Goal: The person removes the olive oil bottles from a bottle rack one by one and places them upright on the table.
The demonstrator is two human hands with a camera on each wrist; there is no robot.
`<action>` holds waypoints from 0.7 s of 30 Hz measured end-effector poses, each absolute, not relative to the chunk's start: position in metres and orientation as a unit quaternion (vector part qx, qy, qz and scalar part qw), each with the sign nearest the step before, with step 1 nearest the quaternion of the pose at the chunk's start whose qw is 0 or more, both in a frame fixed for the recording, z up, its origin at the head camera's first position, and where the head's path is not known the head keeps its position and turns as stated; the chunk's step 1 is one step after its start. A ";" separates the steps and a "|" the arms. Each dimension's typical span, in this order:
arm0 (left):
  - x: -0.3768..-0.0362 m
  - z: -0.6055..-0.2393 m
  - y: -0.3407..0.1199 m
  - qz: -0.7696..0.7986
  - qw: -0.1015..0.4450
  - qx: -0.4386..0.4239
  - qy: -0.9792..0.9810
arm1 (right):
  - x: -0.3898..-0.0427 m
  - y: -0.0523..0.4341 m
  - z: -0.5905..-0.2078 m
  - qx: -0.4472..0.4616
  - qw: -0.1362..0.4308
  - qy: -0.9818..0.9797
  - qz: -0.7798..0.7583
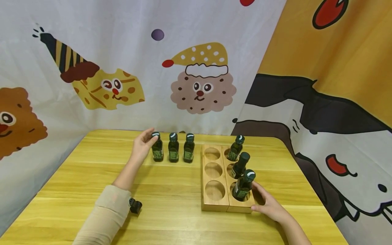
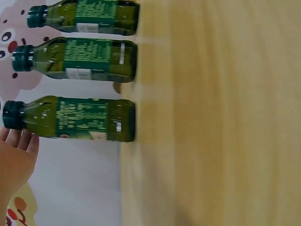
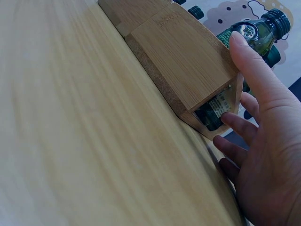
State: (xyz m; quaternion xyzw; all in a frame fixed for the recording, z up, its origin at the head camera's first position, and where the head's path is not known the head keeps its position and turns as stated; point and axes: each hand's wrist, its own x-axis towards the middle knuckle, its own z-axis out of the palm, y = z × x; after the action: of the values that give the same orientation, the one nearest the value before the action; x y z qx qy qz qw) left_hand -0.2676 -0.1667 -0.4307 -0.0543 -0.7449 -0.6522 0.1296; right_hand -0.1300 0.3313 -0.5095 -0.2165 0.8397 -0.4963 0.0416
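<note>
1. At the far edge of the table (image 1: 171,190), the cap of the leftmost bottle (image 1: 157,148) in a standing row of three is being touched by the relaxed fingers of the left hand (image 1: 141,145); nothing is being gripped, so this bottle could be tipped into its neighbour (image 1: 173,148).
2. The wooden rack (image 1: 214,178) is being steadied at its near right corner by the right hand (image 1: 269,204), fingers straight against the side; it could be nudged askew.
3. Three bottles are being held tilted in the right-hand holes, the nearest (image 1: 244,185) just beside the right hand, and could be jostled.
</note>
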 end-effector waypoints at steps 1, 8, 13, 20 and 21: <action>-0.264 -0.424 -0.165 -0.652 0.131 -0.061 -0.744 | -0.130 0.332 -0.509 -0.216 0.042 0.840 -0.497; -0.243 -0.388 -0.155 -0.648 0.146 -0.095 -0.742 | -0.128 0.333 -0.510 -0.215 0.041 0.840 -0.497; -0.246 -0.388 -0.146 -0.653 0.175 -0.118 -0.727 | -0.128 0.334 -0.510 -0.213 0.039 0.841 -0.495; -0.235 -0.380 -0.118 -0.648 0.218 -0.184 -0.706 | -0.131 0.333 -0.510 -0.219 0.040 0.839 -0.496; -0.233 -0.380 -0.114 -0.651 0.219 -0.192 -0.702 | -0.131 0.332 -0.509 -0.219 0.041 0.839 -0.497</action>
State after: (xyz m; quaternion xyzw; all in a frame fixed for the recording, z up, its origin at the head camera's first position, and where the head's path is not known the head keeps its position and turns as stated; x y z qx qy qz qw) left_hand -0.2331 -0.1140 -0.3804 -0.1916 -0.7017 -0.6505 0.2185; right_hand -0.1308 0.3323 -0.5095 -0.2186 0.8387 -0.4970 0.0411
